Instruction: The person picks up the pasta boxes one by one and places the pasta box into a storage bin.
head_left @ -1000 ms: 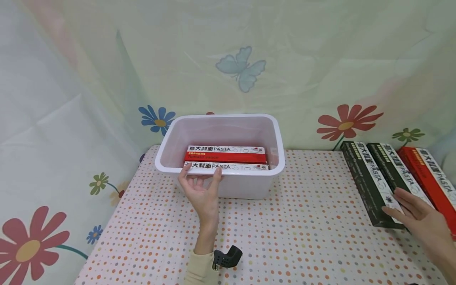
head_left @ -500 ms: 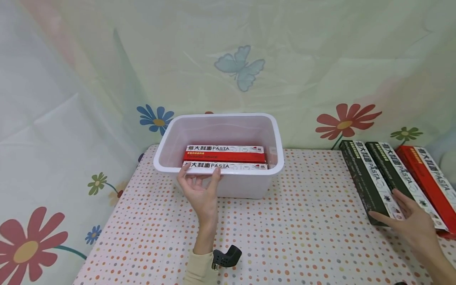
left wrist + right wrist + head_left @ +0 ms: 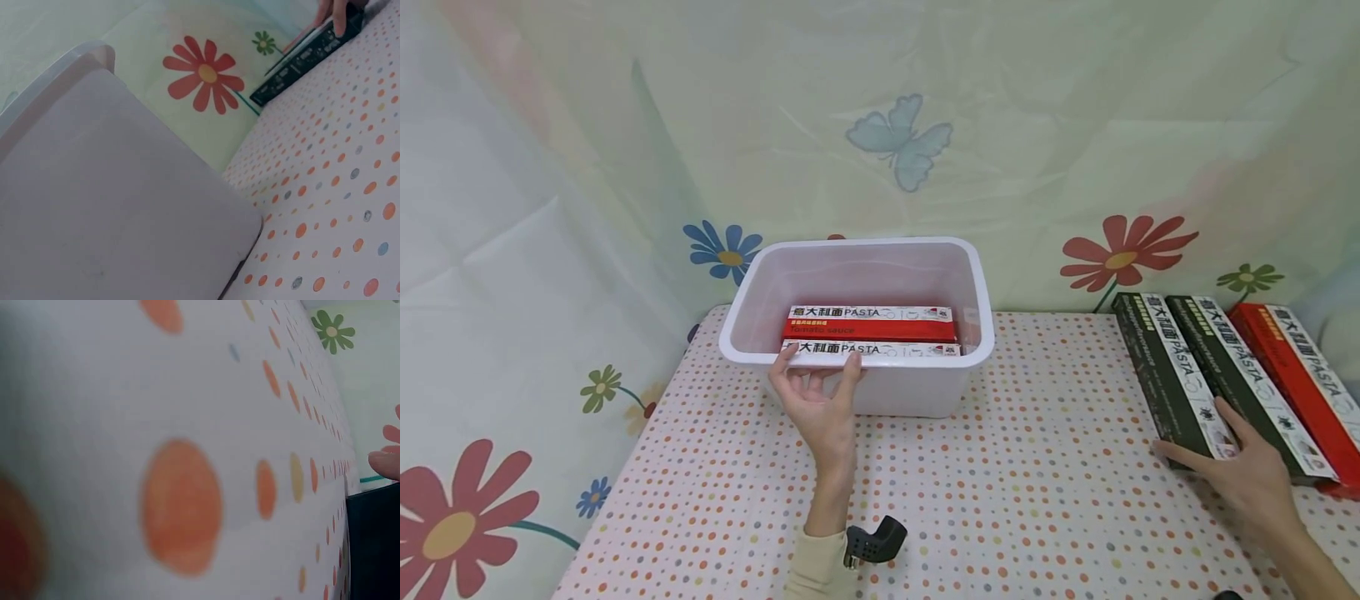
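In the head view, my left hand [image 3: 820, 417] grips the near rim of a white plastic tub [image 3: 910, 392], thumb and fingertip up over the edge. Inside the tub, red-and-white tomato sauce pasta boxes [image 3: 872, 328] lie side by side. To the right, my right hand [image 3: 1247, 479] holds the near end of the leftmost black pasta box [image 3: 1165, 383], thumb on its left side and fingers along its right. The left wrist view shows fingers over that black box [image 3: 300, 65]. In the right wrist view only a fingertip [image 3: 384, 464] and a dark box end [image 3: 375, 544] show.
Beside the held box lie another black pasta box [image 3: 1247, 387] and a red pasta box [image 3: 1292, 383]. A dotted cloth [image 3: 1037, 483] covers the table. A flowered curtain [image 3: 1015, 150] hangs behind. Black wrist gear [image 3: 877, 540] sits at my left wrist.
My right hand has shifted left, its thumb moving from the top of the leftmost black box to that box's left side. My left hand stays on the tub's rim.
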`<state>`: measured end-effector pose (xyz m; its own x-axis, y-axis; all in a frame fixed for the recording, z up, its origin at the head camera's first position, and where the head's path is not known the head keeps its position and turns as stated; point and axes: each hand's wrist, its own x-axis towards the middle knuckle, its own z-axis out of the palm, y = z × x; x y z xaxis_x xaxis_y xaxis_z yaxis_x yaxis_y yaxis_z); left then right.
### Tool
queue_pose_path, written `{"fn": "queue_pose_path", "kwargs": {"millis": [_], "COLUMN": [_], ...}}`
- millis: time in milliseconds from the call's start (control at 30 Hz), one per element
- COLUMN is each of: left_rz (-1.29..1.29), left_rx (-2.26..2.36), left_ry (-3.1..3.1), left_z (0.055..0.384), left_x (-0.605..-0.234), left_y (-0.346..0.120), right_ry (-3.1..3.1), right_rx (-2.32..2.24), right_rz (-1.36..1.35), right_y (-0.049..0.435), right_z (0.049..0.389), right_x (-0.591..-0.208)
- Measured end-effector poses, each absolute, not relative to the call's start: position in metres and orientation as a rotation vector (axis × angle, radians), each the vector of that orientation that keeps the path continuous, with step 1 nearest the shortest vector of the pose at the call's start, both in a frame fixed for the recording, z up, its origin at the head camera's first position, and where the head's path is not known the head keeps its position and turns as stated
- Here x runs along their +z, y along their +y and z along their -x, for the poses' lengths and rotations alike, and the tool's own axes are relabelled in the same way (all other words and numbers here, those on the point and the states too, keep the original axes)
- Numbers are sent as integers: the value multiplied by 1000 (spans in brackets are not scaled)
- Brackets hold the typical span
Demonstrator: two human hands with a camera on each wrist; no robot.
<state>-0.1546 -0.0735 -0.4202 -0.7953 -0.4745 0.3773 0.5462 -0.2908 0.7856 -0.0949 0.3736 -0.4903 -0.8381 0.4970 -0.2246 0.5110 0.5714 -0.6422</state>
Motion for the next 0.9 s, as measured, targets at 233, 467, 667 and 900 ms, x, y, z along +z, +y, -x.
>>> {"fn": "queue_pose_path", "kwargs": {"millis": [233, 467, 667, 900], "left_rz": [98, 93, 97, 94], "left_rx": [-2107, -2117, -2122, -2115], "left_ry": [-1319, -1313, -1331, -1323], "left_z": [154, 154, 153, 154], "left_x": [-420, -420, -422, -422], "left_y": [-75, -74, -71, -73], "right_ry": [2784, 2804, 2794, 2694], "right_rx": [-1130, -1204, -1249, -1396], "right_rz": [-899, -982, -1084, -1072], "right_y": [366, 360, 356, 347], "right_z": [98, 96, 89, 80], "right_x": [-490, -490, -491, -484]}}
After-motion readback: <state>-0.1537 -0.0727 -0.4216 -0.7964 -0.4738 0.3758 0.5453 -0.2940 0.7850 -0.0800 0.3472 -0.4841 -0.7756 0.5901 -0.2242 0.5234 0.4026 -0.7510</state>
